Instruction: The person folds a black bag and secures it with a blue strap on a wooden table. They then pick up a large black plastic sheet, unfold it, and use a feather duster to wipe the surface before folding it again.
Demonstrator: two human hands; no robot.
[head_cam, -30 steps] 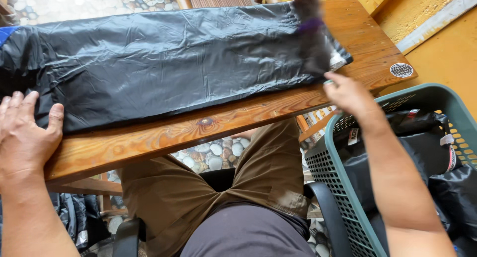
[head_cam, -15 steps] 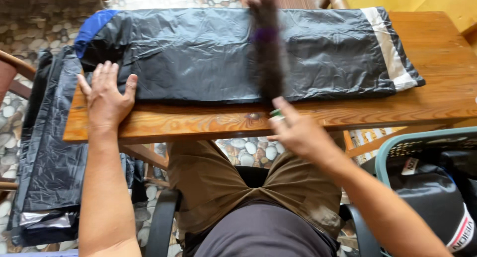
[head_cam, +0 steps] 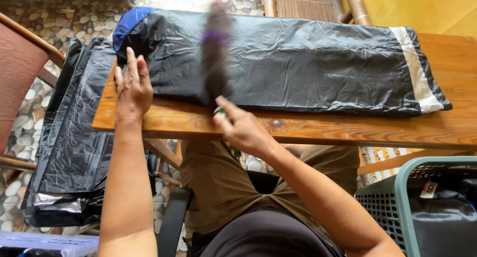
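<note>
- A black plastic bag (head_cam: 298,63) is laid flat and lengthwise on a wooden table (head_cam: 348,130), close to the table's near edge.
- The bag's surface is glossy and finely wrinkled. A blue band (head_cam: 130,19) is seen at its left end, and a white band (head_cam: 416,70) is seen near its right end.
- The left hand (head_cam: 133,85) is pressed palm down, fingers extended and flat, on the bag's left end; the heel of the hand is rested on the table edge. Nothing is grasped by this hand.
- The right hand (head_cam: 242,128) is closed around the handle of a dark brush (head_cam: 216,53), which is motion-blurred. A purple band is visible on the brush near its upper part.
- The brush is positioned across the bag, left of the bag's middle, with its lower end at the bag's near edge. Whether the bristles are touching the plastic cannot be told because of the blur.
- A stack of black plastic bags (head_cam: 69,137) is draped over a surface to the left of the table, beside a reddish chair (head_cam: 20,73).
- A grey-green plastic basket (head_cam: 397,197) containing dark plastic material is located at the lower right, beside the person's right arm.
- The floor (head_cam: 64,13) is covered with pebble-patterned paving.
</note>
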